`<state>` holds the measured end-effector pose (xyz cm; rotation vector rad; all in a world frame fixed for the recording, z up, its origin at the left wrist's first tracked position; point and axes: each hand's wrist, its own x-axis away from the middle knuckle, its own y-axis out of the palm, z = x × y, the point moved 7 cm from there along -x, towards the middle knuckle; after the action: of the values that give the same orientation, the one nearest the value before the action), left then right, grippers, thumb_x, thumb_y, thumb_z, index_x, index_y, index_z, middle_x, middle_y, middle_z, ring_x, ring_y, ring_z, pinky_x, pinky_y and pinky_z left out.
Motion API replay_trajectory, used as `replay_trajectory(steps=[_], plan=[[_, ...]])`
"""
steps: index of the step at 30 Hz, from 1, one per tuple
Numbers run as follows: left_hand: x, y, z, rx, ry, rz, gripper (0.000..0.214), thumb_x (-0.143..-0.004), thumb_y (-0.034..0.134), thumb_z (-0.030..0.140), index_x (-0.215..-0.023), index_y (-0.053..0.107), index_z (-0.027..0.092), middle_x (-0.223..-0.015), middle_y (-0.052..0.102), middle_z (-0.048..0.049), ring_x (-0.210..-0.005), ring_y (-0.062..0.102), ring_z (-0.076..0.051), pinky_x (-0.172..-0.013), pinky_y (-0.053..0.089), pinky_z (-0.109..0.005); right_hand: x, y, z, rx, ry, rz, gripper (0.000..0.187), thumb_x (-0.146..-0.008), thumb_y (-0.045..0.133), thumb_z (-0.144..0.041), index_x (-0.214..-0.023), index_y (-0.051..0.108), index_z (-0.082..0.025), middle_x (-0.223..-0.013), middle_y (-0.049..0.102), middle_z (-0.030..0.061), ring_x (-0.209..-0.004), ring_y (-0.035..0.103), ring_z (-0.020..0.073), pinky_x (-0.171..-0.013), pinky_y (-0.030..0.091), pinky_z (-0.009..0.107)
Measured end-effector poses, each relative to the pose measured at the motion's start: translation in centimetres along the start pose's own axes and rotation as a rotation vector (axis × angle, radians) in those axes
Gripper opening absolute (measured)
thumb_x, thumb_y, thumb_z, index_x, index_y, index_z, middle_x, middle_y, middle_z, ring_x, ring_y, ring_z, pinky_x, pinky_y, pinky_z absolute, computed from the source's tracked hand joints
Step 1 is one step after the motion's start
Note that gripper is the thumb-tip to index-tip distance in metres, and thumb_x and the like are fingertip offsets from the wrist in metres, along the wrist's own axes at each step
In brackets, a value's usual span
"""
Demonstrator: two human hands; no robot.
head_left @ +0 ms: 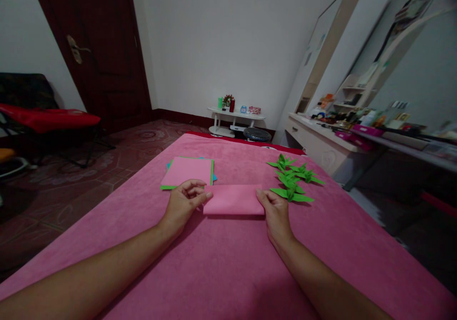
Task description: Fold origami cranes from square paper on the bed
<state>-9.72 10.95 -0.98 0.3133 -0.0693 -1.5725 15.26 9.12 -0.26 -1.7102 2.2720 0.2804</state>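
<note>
A pink sheet of paper [233,200], folded into a wide rectangle, is held between my two hands just over the pink cloth. My left hand [183,203] pinches its left end, thumb on top. At the right end, my right hand [276,210] grips the paper between thumb and fingers. Behind my left hand lies a stack of square paper [189,171], pink on top with green and blue edges showing beneath. Several folded green paper cranes [290,179] sit in a group beyond my right hand.
The pink cloth [221,263] covers the surface in front of me. A white side table [235,114] with small items stands by the far wall. To the right is a cluttered dressing table [321,132]; at left, a red-draped chair [50,117] and a dark door [96,48].
</note>
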Motion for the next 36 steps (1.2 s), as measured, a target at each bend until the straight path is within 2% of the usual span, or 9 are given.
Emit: replay_trajectory(steps=[7,13,18,22,25,30,36], plan=[[0.2,0.2,0.5,-0.024,0.02,0.0,0.042,-0.059,0.078,0.028,-0.092,0.055,0.015,-0.06,0.059,0.0041,-0.049,0.051,-0.008,-0.049,0.04,-0.019,0.1,0.1,-0.3,0.049,-0.026,-0.005,0.032,-0.079,0.056,-0.043,-0.062,0.056,-0.016,-0.058,0.044,-0.0029,-0.058,0.037,0.0118,-0.054,0.03,0.023],[0.4,0.6,1.0,-0.051,0.048,-0.018,0.038,-0.061,0.076,0.028,-0.092,0.057,0.015,-0.053,0.055,0.0066,-0.046,0.047,-0.006,-0.049,0.038,-0.018,0.2,-0.5,-1.0,0.16,-0.098,0.071,0.029,-0.079,0.056,-0.039,-0.062,0.057,-0.015,-0.064,0.049,-0.0006,-0.062,0.041,0.013,-0.056,0.032,0.023],[0.5,0.7,1.0,-0.04,0.046,-0.043,0.038,-0.063,0.074,0.027,-0.095,0.056,0.016,-0.052,0.051,0.0078,-0.045,0.044,-0.006,-0.049,0.037,-0.018,0.1,-0.4,-1.2,0.18,-0.099,0.052,0.028,-0.079,0.056,-0.038,-0.064,0.06,-0.015,-0.061,0.048,-0.0013,-0.061,0.042,0.013,-0.056,0.033,0.023],[0.3,0.7,0.4,-0.07,-0.01,-0.048,0.041,-0.059,0.075,0.026,-0.094,0.057,0.015,-0.049,0.048,0.0086,-0.042,0.042,-0.005,-0.046,0.032,-0.016,-0.3,-0.2,-0.5,0.232,-0.069,0.0,0.031,-0.077,0.057,-0.039,-0.059,0.059,-0.015,-0.057,0.048,-0.0018,-0.056,0.041,0.0126,-0.053,0.032,0.024],[0.2,0.7,-0.1,-0.184,-0.048,-0.064,0.039,-0.057,0.073,0.023,-0.092,0.059,0.013,-0.045,0.049,0.0079,-0.04,0.041,-0.006,-0.044,0.03,-0.017,-0.8,-0.1,0.3,0.3,-0.044,-0.064,0.033,-0.073,0.059,-0.042,-0.053,0.059,-0.015,-0.051,0.047,-0.0024,-0.052,0.04,0.0123,-0.049,0.029,0.024],[0.3,0.7,0.3,-0.577,0.135,-0.097,0.028,-0.062,0.063,0.017,-0.09,0.063,0.018,-0.05,0.056,0.0046,-0.044,0.049,-0.01,-0.045,0.031,-0.02,-1.0,-0.1,0.8,0.403,-0.049,-0.083,0.035,-0.068,0.06,-0.044,-0.044,0.056,-0.017,-0.043,0.042,-0.0031,-0.046,0.038,0.0116,-0.045,0.024,0.024],[0.5,1.2,0.6,-0.903,0.236,-0.126,0.022,-0.061,0.06,0.014,-0.081,0.066,0.023,-0.054,0.059,0.004,-0.048,0.052,-0.013,-0.046,0.027,-0.022,-0.7,0.5,0.4,0.795,-0.12,-0.107,0.037,-0.072,0.055,-0.04,-0.042,0.053,-0.018,-0.042,0.041,-0.0023,-0.041,0.038,0.0103,-0.043,0.017,0.024]])
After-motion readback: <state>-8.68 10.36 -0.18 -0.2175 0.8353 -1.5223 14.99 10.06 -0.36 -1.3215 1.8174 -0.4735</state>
